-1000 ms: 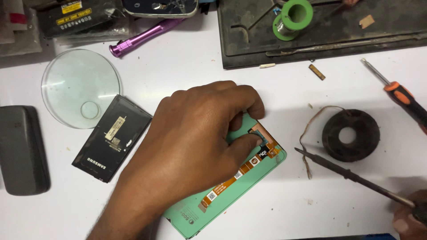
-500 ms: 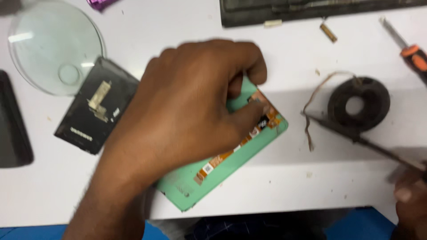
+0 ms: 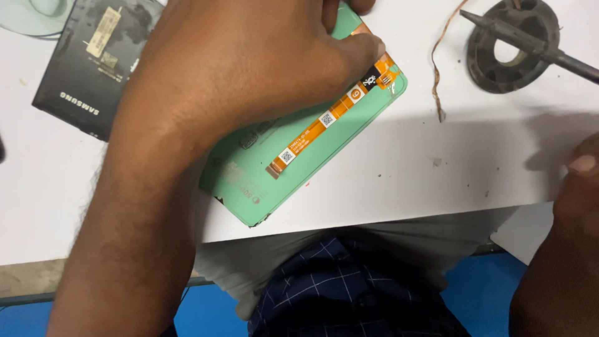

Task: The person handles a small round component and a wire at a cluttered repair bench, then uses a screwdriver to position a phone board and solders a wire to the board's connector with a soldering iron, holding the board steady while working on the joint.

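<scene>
My left hand [image 3: 237, 81] lies over a green phone panel [image 3: 293, 175] on the white table [image 3: 437, 181], fingers curled onto its far end. One fingertip presses beside the black connector at the top of an orange flex cable [image 3: 324, 122] running along the panel. The hand hides the panel's upper left part. My right hand [image 3: 577, 206] is at the right edge, thumb up. A dark soldering iron [image 3: 530, 45] slants from the upper right toward it, and the frame edge cuts off the grip.
A black ring-shaped stand [image 3: 499, 68] sits under the iron's tip, with a bent copper wire [image 3: 437, 68] beside it. A black flat battery [image 3: 81, 68] lies at the upper left, next to a glass disc [image 3: 25, 19]. The table's front edge is just below the panel, above my checked clothing [image 3: 337, 287].
The view has dropped and closed in toward the table's front edge. My left hand stays on the green panel, and the soldering iron now lies across the ring stand.
</scene>
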Tool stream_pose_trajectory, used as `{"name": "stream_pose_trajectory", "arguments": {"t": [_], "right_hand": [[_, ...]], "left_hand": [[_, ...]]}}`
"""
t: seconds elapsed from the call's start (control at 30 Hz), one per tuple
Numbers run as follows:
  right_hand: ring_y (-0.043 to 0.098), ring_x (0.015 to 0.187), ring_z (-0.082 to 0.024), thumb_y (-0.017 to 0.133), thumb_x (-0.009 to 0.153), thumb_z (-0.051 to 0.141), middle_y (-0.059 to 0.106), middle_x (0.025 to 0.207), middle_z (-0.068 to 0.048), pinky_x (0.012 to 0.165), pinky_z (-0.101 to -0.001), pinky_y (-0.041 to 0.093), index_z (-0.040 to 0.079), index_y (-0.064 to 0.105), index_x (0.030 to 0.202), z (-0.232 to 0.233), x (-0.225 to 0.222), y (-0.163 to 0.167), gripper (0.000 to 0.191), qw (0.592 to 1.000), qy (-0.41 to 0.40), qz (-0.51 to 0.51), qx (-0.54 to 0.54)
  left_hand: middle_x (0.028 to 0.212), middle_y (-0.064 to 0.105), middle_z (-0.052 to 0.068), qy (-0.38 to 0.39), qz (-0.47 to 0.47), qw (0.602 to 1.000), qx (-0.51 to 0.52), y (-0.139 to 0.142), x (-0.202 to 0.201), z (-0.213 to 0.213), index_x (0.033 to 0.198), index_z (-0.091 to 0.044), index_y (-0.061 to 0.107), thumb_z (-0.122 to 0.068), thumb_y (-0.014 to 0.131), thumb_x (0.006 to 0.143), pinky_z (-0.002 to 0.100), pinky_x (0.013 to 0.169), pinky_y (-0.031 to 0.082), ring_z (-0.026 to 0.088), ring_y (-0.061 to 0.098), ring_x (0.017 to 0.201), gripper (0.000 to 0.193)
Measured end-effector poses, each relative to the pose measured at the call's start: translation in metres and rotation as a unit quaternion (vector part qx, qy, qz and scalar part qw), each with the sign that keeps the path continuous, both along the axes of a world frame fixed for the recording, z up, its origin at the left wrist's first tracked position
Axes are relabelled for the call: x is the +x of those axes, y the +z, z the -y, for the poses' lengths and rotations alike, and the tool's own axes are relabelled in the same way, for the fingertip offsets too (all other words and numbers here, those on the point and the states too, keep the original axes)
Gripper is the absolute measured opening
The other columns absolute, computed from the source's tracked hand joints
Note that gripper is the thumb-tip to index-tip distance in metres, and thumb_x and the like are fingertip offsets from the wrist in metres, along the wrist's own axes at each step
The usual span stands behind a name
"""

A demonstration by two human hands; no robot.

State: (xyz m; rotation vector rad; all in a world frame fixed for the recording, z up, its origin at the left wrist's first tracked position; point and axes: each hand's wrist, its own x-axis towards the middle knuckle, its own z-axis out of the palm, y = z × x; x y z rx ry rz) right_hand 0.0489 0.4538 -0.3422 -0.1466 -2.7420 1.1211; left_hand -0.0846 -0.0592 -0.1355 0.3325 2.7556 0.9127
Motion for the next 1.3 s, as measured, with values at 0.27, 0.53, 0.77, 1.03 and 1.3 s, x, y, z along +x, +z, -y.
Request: {"name": "stream_pose_trajectory", "arguments": {"t": [0.27, 0.53, 0.77, 1.03, 1.3], "right_hand": [[0.065, 0.072, -0.017, 0.042, 0.13, 0.037, 0.065, 0.095, -0.012, 0.063, -0.0267, 0.053, 0.002, 0.058, 0.12, 0.014, -0.005, 0.014, 0.04, 0.998, 0.027, -0.021, -0.055], [0.066, 0.074, -0.018, 0.042, 0.13, 0.038, 0.066, 0.098, -0.013, 0.065, -0.0271, 0.054, 0.002, 0.058, 0.122, 0.022, -0.018, 0.02, 0.04, 0.972, 0.101, -0.061, -0.203], [0.067, 0.075, -0.018, 0.041, 0.131, 0.038, 0.067, 0.101, -0.013, 0.067, -0.0275, 0.055, 0.002, 0.058, 0.124, 0.028, 0.006, 0.03, 0.041, 0.954, 0.113, -0.07, -0.268], [0.065, 0.076, -0.019, 0.038, 0.13, 0.035, 0.065, 0.101, -0.013, 0.071, -0.0282, 0.057, 0.001, 0.057, 0.125, 0.045, 0.007, 0.041, 0.039, 0.952, 0.112, -0.074, -0.274], [0.067, 0.074, -0.017, 0.036, 0.129, 0.027, 0.063, 0.096, -0.013, 0.07, -0.0269, 0.06, 0.003, 0.052, 0.127, 0.077, -0.003, 0.07, 0.029, 0.96, 0.114, -0.083, -0.243]], "left_hand": [[0.075, 0.067, 0.002, -0.026, -0.067, 0.997, 0.036, 0.002, 0.002, 0.003, 0.096, -0.013, 0.071, -0.037, 0.082, 0.079, 0.038, 0.06, 0.052, 0.018, 0.067, 0.063, 0.031], [0.071, 0.063, 0.004, -0.033, -0.073, 0.994, 0.078, 0.013, 0.001, 0.0, 0.091, -0.009, 0.064, -0.027, 0.087, 0.073, 0.036, 0.059, 0.05, 0.017, 0.065, 0.064, 0.034], [0.067, 0.061, 0.001, 0.003, -0.016, 0.998, 0.068, 0.022, 0.0, -0.001, 0.098, -0.011, 0.06, -0.031, 0.087, 0.072, 0.037, 0.061, 0.049, 0.017, 0.064, 0.061, 0.042], [0.072, 0.061, 0.007, -0.029, -0.142, 0.988, 0.049, 0.017, 0.008, 0.001, 0.096, -0.006, 0.059, -0.043, 0.092, 0.073, 0.045, 0.061, 0.048, 0.028, 0.066, 0.068, 0.054], [0.074, 0.065, 0.008, -0.022, -0.116, 0.993, 0.008, 0.015, 0.013, -0.005, 0.093, -0.008, 0.059, -0.057, 0.095, 0.062, 0.045, 0.057, 0.047, 0.028, 0.067, 0.065, 0.068]]}}
